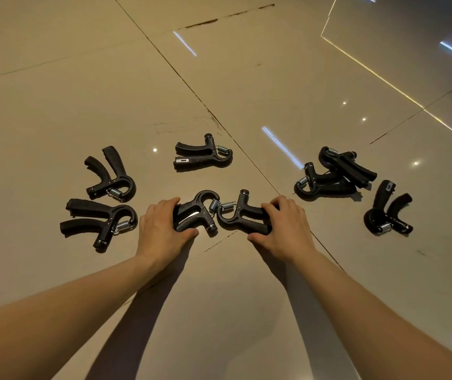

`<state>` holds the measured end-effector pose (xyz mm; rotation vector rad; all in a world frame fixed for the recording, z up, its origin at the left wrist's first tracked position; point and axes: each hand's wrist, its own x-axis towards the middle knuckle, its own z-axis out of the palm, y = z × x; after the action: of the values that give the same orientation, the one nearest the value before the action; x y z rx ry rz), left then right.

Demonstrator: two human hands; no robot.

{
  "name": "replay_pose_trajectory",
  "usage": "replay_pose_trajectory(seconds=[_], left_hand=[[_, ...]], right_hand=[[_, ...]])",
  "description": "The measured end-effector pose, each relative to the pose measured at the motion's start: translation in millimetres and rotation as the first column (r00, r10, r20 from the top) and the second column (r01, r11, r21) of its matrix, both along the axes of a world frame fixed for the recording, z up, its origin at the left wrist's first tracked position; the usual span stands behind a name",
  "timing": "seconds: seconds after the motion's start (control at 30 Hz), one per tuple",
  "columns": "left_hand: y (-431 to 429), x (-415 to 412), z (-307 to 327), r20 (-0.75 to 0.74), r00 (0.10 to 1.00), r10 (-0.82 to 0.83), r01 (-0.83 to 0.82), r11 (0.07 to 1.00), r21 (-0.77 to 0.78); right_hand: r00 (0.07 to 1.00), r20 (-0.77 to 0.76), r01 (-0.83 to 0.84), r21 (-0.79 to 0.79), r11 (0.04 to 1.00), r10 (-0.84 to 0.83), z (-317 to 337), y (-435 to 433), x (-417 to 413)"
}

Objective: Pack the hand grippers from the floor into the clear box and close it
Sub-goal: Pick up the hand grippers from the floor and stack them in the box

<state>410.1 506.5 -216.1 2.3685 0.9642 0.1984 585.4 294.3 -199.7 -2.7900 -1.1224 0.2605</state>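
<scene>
Several black hand grippers with steel springs lie on a glossy beige tiled floor. My left hand (161, 229) grips the handles of one gripper (196, 212) at the centre. My right hand (282, 229) grips the handles of another (237, 212) just to its right; the two springs nearly touch. Two more lie at the left (111, 175) (97, 222). One lies farther back at the centre (202, 153). Two overlap at the right (331, 174), and one lies at the far right (388, 209). No clear box is in view.
Tile joints (192, 89) run diagonally across the floor. A raised or darker floor section with a bright edge (378, 75) lies at the upper right. Ceiling lights reflect in the tiles.
</scene>
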Motion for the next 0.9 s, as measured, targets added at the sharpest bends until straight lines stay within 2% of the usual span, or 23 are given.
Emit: replay_pose_trajectory(seconds=[0.13,0.37,0.6,0.9], left_hand=[[-2,-2,1,0.012,1.0,0.025,-0.024,0.998,-0.053],[-5,-9,8,0.044,0.998,0.052,-0.045,0.986,-0.16],[-25,-21,24,0.096,0.995,0.018,0.008,0.966,-0.26],[-60,-37,68,0.216,0.974,-0.069,0.123,0.96,-0.252]], right_hand=[[0.995,-0.065,0.079,0.096,0.992,-0.073,-9,-8,-13],[0.991,-0.074,0.124,0.147,0.981,-0.114,-7,-17,-36],[0.967,-0.117,0.25,0.283,0.926,-0.226,7,-40,-61],[0.949,-0.024,0.293,0.427,0.855,-0.313,55,-85,-99]])
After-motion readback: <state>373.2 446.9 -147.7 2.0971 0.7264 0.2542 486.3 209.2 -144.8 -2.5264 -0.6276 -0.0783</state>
